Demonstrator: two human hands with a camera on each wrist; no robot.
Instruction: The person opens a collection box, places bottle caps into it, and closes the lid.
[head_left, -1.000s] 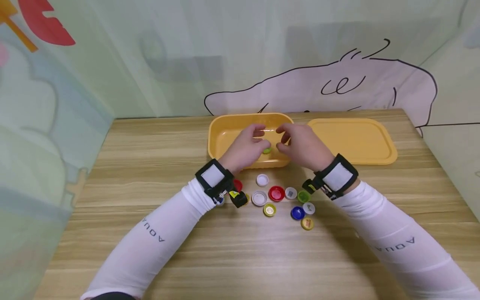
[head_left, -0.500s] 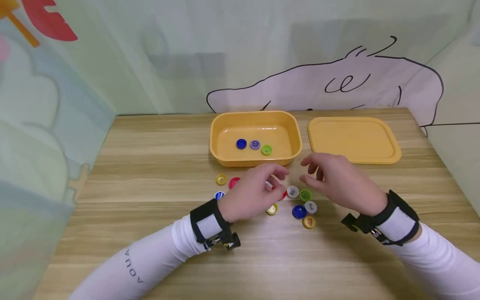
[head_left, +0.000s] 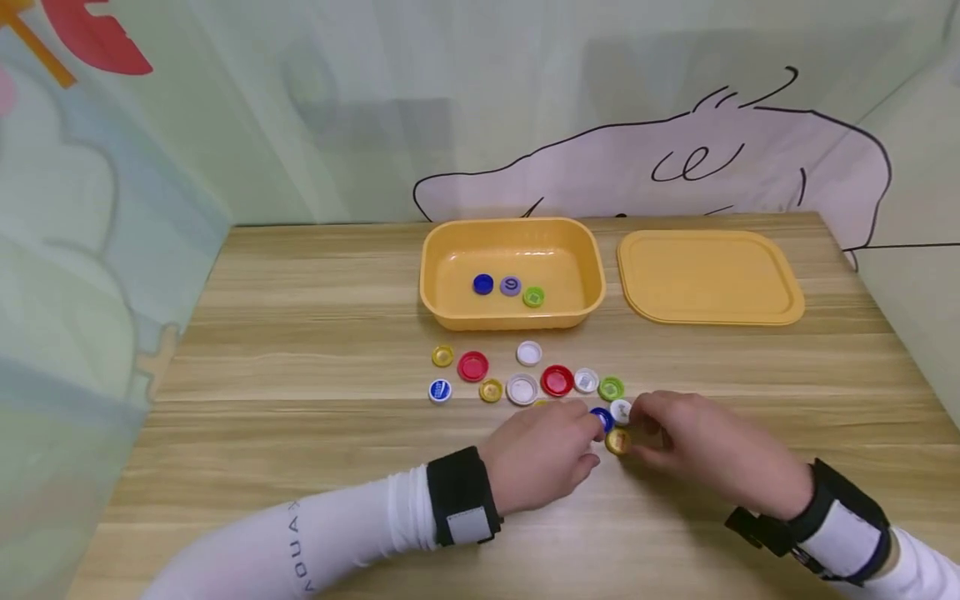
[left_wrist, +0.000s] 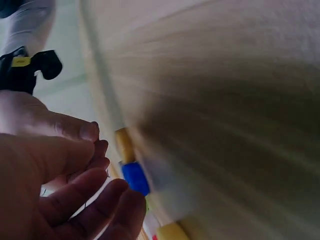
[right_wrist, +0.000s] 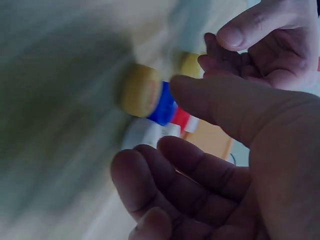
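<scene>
My left hand [head_left: 540, 457] reaches low over the table, its fingertips at a blue bottle cap [head_left: 602, 419]. In the left wrist view that cap stands just past the fingers, with nothing between thumb and fingers. From the other side comes my right hand [head_left: 708, 450], thumb and fingers spread apart. Its fingertips are beside a white cap [head_left: 620, 411] and a yellow cap [head_left: 617, 442]; the right wrist view has the yellow cap [right_wrist: 141, 90] in front of the gap, outside the grasp. A green cap [head_left: 611, 388] lies just behind. The left hand partly covers another yellow cap.
A yellow-orange box [head_left: 512, 321] at the back contains a blue cap [head_left: 483, 284], a purple cap [head_left: 511, 286] and a green cap [head_left: 534, 297]. Its flat lid [head_left: 711, 277] lies to the right. Several more caps, including a red one [head_left: 557, 381], are scattered before the box.
Both hands have come out of the box toward the front, then down to the caps on the right side of the group. The caps in the box are now uncovered.
</scene>
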